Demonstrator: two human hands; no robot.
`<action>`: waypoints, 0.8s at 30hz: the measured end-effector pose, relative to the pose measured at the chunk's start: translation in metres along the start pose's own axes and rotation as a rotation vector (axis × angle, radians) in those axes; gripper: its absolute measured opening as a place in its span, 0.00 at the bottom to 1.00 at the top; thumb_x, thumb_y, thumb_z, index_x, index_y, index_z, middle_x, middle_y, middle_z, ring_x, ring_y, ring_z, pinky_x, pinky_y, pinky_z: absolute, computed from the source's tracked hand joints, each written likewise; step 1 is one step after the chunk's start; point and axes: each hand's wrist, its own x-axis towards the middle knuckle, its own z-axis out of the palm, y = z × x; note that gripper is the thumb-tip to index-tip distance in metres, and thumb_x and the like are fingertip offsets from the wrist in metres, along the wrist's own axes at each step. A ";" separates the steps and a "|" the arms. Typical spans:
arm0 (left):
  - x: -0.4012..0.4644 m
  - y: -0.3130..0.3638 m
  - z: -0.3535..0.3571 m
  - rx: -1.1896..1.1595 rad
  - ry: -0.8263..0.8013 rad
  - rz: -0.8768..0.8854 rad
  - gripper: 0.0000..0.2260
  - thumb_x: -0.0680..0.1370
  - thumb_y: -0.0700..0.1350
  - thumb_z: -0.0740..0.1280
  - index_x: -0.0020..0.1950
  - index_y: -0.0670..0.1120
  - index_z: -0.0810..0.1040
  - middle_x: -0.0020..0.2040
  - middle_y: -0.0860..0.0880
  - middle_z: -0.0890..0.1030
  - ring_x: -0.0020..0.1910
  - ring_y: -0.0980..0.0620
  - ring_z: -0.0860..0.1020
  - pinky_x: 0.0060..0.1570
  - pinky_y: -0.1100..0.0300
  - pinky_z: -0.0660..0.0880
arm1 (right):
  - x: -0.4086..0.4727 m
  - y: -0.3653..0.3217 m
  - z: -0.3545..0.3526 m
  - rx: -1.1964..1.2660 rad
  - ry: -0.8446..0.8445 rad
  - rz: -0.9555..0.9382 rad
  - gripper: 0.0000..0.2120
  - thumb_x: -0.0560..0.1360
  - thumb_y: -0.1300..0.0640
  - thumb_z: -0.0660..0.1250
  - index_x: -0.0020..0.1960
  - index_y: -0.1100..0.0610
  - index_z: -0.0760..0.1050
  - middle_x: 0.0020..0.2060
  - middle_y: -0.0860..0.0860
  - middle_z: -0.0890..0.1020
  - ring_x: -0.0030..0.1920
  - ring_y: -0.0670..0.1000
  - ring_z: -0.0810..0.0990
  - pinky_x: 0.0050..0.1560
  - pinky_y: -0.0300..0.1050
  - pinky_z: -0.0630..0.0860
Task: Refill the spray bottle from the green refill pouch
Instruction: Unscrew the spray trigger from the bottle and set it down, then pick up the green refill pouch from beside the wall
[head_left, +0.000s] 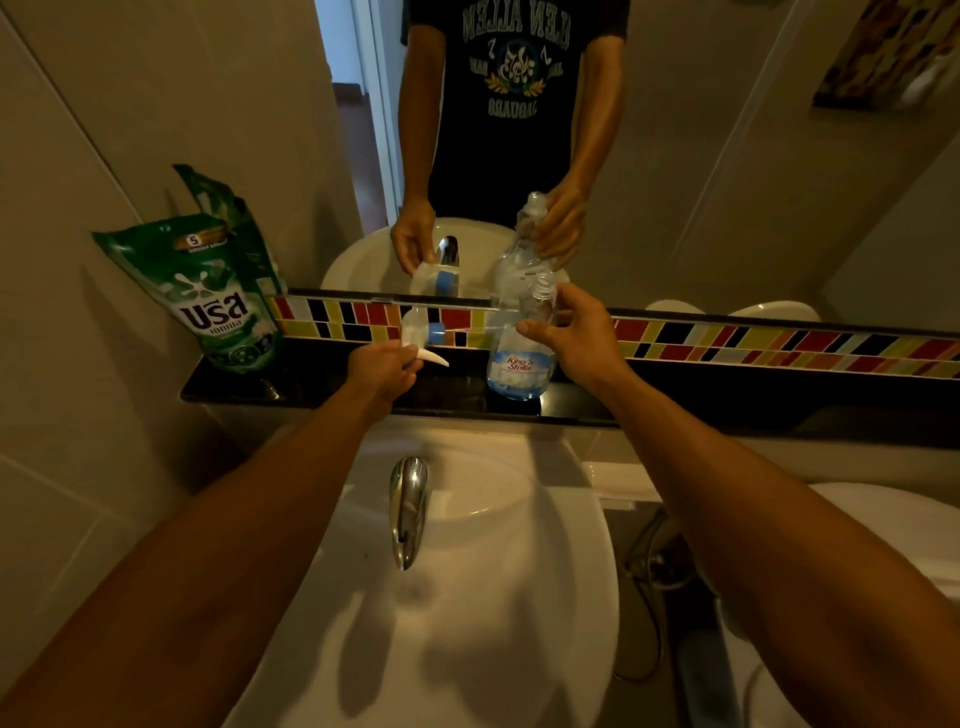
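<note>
- white sink basin nearest, chrome tap at its middle, spout pointing near
- both bare forearms reach far over the basin to the black shelf behind it
- left hand closed around the spray head, which is off the bottle: white trigger sticks out right, blue nozzle part on top, held just above the shelf
- right hand grips the spray bottle at the neck, thumb in front, fingers wrapped behind
- spray bottle is clear plastic, upright, base on the black shelf right of centre, top open with no cap; blue-and-white label low on the body with red lettering; liquid level hard to tell
- green refill pouch stands on the shelf far left, well apart from the bottle, leaning against the tiled wall, white lettering on front, top looks crumpled
- strip of red, yellow, black and white mosaic tiles runs along the back of the shelf
- mirror above it reflects the person's dark printed t-shirt, both hands, bottle and basin
- beige wall tiles left; dim warm light
</note>
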 end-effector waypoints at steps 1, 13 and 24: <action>0.003 -0.005 -0.001 0.028 -0.004 0.008 0.16 0.81 0.38 0.67 0.68 0.36 0.76 0.60 0.35 0.81 0.34 0.57 0.79 0.27 0.69 0.74 | 0.002 0.001 0.005 -0.005 -0.009 0.000 0.18 0.76 0.62 0.75 0.65 0.57 0.77 0.53 0.45 0.83 0.51 0.41 0.81 0.48 0.37 0.79; 0.033 -0.032 -0.002 0.388 0.060 0.108 0.13 0.78 0.37 0.70 0.62 0.37 0.79 0.56 0.40 0.81 0.49 0.48 0.80 0.45 0.60 0.79 | 0.018 0.021 0.033 -0.079 -0.008 -0.014 0.25 0.77 0.64 0.73 0.72 0.54 0.73 0.65 0.48 0.80 0.65 0.49 0.79 0.63 0.54 0.82; 0.051 -0.056 -0.001 0.742 0.187 0.247 0.09 0.79 0.44 0.71 0.55 0.41 0.83 0.50 0.43 0.84 0.48 0.45 0.83 0.46 0.53 0.80 | 0.009 0.051 0.035 -0.092 -0.032 0.049 0.32 0.79 0.67 0.70 0.79 0.50 0.66 0.74 0.52 0.74 0.74 0.56 0.73 0.65 0.61 0.80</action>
